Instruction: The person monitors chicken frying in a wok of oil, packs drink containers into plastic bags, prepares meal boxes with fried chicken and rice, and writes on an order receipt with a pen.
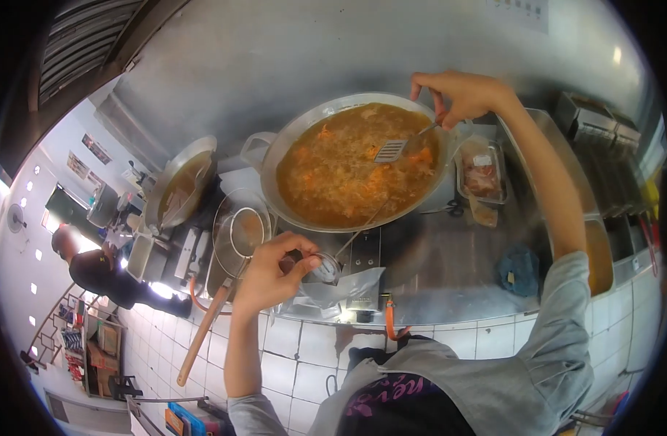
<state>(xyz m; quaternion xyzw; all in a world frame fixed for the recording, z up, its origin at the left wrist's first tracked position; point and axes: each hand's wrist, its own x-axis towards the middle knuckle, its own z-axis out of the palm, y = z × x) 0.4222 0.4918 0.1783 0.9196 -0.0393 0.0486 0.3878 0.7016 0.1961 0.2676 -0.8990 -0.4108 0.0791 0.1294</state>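
Note:
A wide two-handled wok [270, 190] holds bubbling brown oil with orange fried pieces [362, 171] in it. At its near edge, my left hand [275, 272] pinches the round dial of a probe thermometer [326, 269]. The thin stem slants up over the rim toward the oil; its tip is hard to make out. My right hand [461, 98], above the far right rim, grips the handle of a slotted spatula [391, 150]. The spatula's blade lies at the oil surface among the pieces.
A long-handled strainer [210, 327] lies left of my left hand. Another pan of oil [182, 187] stands farther left. Right of the wok are a plastic tray of raw meat [482, 174], black scissors [455, 208] and a blue plastic bag [518, 269]. A person [101, 269] stands far left.

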